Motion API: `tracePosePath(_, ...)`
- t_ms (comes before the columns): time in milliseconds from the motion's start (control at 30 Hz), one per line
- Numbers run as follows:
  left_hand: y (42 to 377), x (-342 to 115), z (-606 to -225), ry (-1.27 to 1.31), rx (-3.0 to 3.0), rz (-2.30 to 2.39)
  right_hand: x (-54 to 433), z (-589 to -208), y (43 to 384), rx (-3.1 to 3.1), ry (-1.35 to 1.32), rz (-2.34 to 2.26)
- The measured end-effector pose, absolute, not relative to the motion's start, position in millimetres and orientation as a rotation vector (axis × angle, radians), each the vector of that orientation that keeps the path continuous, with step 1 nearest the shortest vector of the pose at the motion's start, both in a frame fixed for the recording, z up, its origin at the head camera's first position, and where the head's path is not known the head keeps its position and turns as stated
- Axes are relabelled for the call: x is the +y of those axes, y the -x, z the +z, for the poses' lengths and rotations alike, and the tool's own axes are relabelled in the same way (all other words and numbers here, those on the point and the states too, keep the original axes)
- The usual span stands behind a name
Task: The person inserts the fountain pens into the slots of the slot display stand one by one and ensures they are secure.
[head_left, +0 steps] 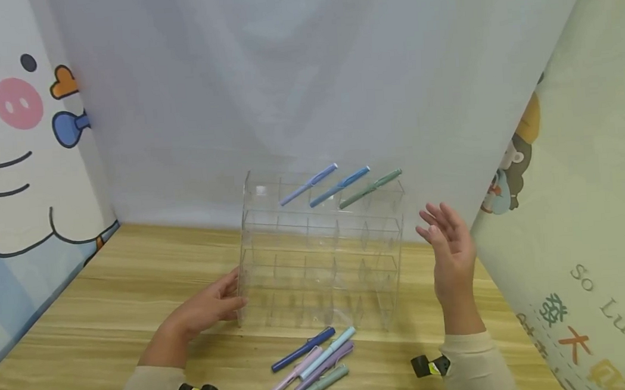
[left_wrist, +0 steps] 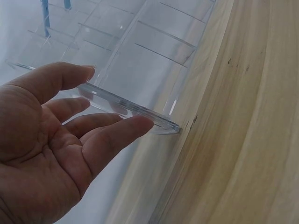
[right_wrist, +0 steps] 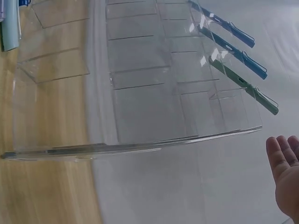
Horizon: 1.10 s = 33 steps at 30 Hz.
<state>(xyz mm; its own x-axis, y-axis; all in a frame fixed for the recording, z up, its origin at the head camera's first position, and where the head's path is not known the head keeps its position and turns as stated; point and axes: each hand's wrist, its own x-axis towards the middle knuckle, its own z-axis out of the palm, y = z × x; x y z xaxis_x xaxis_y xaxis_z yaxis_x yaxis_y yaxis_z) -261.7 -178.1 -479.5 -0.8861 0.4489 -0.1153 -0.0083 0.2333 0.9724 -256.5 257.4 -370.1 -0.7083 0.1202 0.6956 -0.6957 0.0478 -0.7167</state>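
A clear acrylic pen rack (head_left: 324, 257) with several tiers stands on the table. My left hand (head_left: 212, 305) holds its left side panel, thumb at the front edge and fingers along the outside, as the left wrist view (left_wrist: 60, 126) shows. Across the top tier lean a periwinkle pen (head_left: 309, 184), a blue pen (head_left: 340, 187) and a green pen (head_left: 370, 189). To the right of the rack, my right hand (head_left: 453, 258) is raised with nothing in it, fingers extended and apart from the panel. In the right wrist view only part of that hand (right_wrist: 287, 182) shows.
In front of the rack lies a loose pile: a dark blue pen (head_left: 303, 350), a pink pen (head_left: 289, 378), a light blue pen (head_left: 327, 353), a purple pen (head_left: 325, 368) and a sage green pen (head_left: 313, 389). A white curtain (head_left: 311, 87) hangs behind the wooden table (head_left: 95, 327).
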Motion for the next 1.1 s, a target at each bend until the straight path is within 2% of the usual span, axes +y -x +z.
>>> tracePosePath(300, 260.9, -178.5, -476.9, -0.397, 2.138, 1.699, 251.0, -395.2, 246.7, -1.779, -0.59, 1.736)
tracePosePath(567, 261.5, -178.7, -476.4, -0.412, 2.133, 1.696, 250.3, -407.9, 245.2, -1.755, -0.737, 1.719)
tracePosePath(1100, 260.6, -177.9, -476.0, -0.426, 2.132, 1.693, 236.0, -412.1, 238.2, -1.99, -0.965, 1.489)
